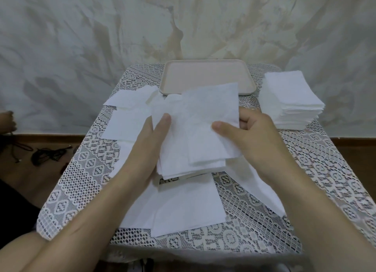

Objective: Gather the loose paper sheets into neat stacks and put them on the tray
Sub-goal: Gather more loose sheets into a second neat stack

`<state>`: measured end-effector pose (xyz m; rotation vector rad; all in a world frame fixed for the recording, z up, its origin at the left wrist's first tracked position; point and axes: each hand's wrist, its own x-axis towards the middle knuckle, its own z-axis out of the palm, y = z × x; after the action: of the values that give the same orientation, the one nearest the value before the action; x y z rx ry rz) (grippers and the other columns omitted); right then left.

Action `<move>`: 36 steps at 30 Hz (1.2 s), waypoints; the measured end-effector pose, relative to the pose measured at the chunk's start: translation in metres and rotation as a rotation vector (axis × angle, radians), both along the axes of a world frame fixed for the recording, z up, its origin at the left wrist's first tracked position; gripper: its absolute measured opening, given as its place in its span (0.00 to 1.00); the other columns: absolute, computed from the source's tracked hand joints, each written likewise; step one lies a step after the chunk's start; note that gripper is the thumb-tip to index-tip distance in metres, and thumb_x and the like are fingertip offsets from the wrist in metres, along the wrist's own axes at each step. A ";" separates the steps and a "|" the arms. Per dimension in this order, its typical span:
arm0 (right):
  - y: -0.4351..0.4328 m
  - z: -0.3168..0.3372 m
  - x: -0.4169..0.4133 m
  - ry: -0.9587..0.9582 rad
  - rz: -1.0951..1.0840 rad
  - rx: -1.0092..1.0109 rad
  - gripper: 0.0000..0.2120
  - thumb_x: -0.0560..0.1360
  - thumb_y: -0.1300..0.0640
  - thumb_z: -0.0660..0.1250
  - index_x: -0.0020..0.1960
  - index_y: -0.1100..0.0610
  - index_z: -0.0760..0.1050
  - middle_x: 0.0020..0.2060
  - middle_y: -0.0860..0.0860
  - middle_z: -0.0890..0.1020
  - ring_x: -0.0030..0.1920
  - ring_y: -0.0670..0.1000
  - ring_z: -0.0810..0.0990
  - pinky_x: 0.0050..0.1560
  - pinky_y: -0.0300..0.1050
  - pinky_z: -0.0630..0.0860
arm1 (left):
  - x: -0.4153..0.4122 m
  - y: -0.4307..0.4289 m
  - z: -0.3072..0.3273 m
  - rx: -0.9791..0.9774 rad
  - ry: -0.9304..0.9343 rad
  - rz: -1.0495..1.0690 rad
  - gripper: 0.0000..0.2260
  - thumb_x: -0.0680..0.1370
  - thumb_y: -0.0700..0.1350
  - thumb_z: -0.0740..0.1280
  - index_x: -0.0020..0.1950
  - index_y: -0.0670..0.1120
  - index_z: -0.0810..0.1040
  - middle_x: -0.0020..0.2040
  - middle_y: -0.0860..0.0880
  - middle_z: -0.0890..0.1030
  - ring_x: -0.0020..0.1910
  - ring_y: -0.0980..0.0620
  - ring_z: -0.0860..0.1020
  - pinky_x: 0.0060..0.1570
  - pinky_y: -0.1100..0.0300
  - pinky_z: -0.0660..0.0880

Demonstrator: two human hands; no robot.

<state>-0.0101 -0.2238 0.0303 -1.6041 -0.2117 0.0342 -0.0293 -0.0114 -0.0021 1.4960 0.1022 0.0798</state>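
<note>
Squarely ahead, the tray (203,76) lay just beyond the held bundle (193,137)
With the left hand (149,143) and right hand (252,135) gripping its opposite sides, neither was nearer the tray, whose long axis ran left-right

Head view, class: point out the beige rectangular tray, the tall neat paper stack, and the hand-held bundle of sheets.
Beige rectangular tray (203,74): head view, bare floor.
Tall neat white paper stack (289,92): head view, top sheet.
Hand-held white paper bundle (193,141): head view, front sheet.
</note>
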 end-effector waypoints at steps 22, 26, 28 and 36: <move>-0.002 -0.002 0.000 -0.034 -0.157 -0.127 0.11 0.75 0.52 0.75 0.47 0.59 0.79 0.42 0.64 0.84 0.40 0.64 0.81 0.43 0.59 0.77 | -0.002 -0.012 -0.005 0.009 -0.012 -0.060 0.22 0.80 0.61 0.66 0.72 0.56 0.75 0.67 0.56 0.83 0.67 0.53 0.81 0.70 0.45 0.75; 0.000 0.001 -0.005 -0.010 -0.113 -0.140 0.09 0.77 0.58 0.74 0.41 0.59 0.78 0.41 0.67 0.83 0.37 0.58 0.79 0.38 0.63 0.78 | -0.003 -0.012 -0.005 0.003 0.016 -0.041 0.23 0.80 0.65 0.66 0.72 0.57 0.75 0.66 0.57 0.84 0.66 0.54 0.82 0.70 0.45 0.75; 0.004 -0.001 -0.007 0.013 -0.110 -0.119 0.09 0.76 0.59 0.74 0.40 0.58 0.78 0.41 0.67 0.83 0.36 0.57 0.79 0.38 0.63 0.79 | -0.003 -0.013 -0.005 0.002 0.026 -0.041 0.24 0.79 0.66 0.66 0.72 0.56 0.75 0.66 0.56 0.84 0.66 0.53 0.82 0.70 0.45 0.76; 0.010 -0.007 -0.008 0.071 -0.072 -0.077 0.09 0.78 0.59 0.73 0.41 0.61 0.81 0.36 0.61 0.84 0.29 0.50 0.78 0.29 0.43 0.77 | -0.003 -0.012 -0.004 -0.012 0.022 -0.071 0.23 0.81 0.64 0.64 0.73 0.56 0.75 0.67 0.54 0.83 0.67 0.51 0.81 0.71 0.44 0.74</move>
<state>-0.0180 -0.2141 0.0228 -1.6828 -0.0990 0.0437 -0.0326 -0.0233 -0.0064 1.4874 0.0674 0.0059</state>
